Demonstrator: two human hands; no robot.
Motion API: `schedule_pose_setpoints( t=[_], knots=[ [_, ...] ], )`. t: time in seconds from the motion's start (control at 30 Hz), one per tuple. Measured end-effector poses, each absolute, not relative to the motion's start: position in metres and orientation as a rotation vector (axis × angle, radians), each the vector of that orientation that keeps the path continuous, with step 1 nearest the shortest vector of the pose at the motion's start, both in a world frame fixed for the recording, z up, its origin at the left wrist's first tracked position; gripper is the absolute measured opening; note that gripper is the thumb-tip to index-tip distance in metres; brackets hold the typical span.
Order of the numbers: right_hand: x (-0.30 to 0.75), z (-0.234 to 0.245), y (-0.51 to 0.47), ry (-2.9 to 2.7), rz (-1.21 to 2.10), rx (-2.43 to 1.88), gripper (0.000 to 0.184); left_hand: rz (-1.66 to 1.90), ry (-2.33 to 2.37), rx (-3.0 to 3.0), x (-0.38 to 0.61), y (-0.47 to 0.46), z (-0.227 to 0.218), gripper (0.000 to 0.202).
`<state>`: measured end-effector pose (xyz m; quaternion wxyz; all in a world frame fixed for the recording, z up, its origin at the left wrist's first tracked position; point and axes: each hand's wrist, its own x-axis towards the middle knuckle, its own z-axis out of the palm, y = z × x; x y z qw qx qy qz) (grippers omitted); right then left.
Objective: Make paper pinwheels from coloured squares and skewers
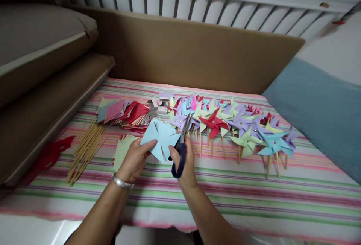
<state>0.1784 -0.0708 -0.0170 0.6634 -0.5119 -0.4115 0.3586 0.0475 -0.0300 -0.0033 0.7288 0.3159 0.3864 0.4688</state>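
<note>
Wears a shiny silver bangle (123,182) around the left wrist: rounded, fairly broad, bright with highlights, too small in view to read for pattern. Has a bare left hand (137,159), a bare right hand (187,164) and bare forearms (98,215). Shows small patches of black cloth (198,239) at the lower edge, too little to name as a garment.
</note>
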Motion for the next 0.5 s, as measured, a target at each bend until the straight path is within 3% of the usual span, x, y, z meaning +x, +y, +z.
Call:
schedule_pose_setpoints(
  t=[0.27,0.5],
  knots=[
    [0.191,-0.019,-0.064,-0.760,0.878,-1.043,0.053,0.856,0.865,0.800,0.034,-0.025,-0.006,0.026],
    [0.190,-0.021,-0.066,-0.800,0.927,-1.071,0.054,0.920,0.866,0.660,0.038,-0.027,-0.001,0.035]
  ],
)
